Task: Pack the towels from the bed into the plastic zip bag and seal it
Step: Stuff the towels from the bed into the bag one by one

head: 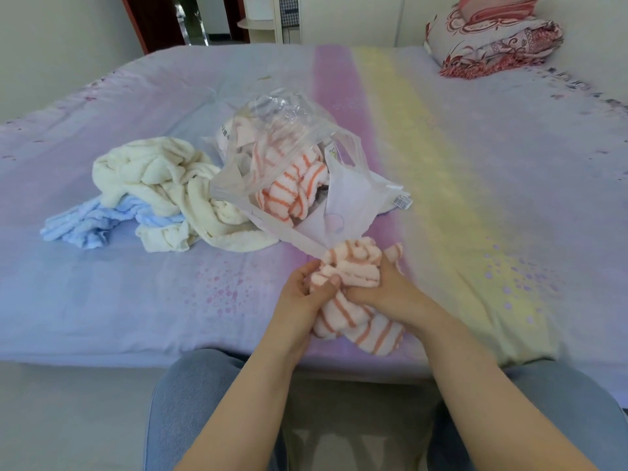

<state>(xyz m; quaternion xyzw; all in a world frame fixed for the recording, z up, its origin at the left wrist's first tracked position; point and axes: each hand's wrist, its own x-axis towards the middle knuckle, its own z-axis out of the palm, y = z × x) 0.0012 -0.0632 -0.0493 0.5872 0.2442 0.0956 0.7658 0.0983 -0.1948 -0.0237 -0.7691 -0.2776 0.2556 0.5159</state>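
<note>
1. Far left on the bed (102, 300), at about ten o'clock from the hands, a blue towel (85, 222) lies loose, half tucked under a cream towel (163, 195) that sprawls against the bag's left side: two towels still to pack

2. Moving right, the plastic zip bag (282, 147) sits at twelve o'clock from the hands, mouth gaping toward the person, with a striped towel (289, 192) already stuffed partway in and spilling at the opening

3. Now the action: the left hand (302, 294) is closed on the left side of a second orange-striped towel (353, 297), thumb pressed over the top

4. The right hand (384, 287) clamps the same bundle from the three o'clock side, fingers wrapped behind it; the towel hangs bunched between both hands, just short of the bag's near lip

5. My read: this is mid-pack, scrunching a towel small before loading

6. Next move calls for pushing the bundle forward into the mouth; one hand may need to free itself and hold the floppy lip open

7. Off at one o'clock, a folded patterned quilt (492, 39) sits well apart
</note>
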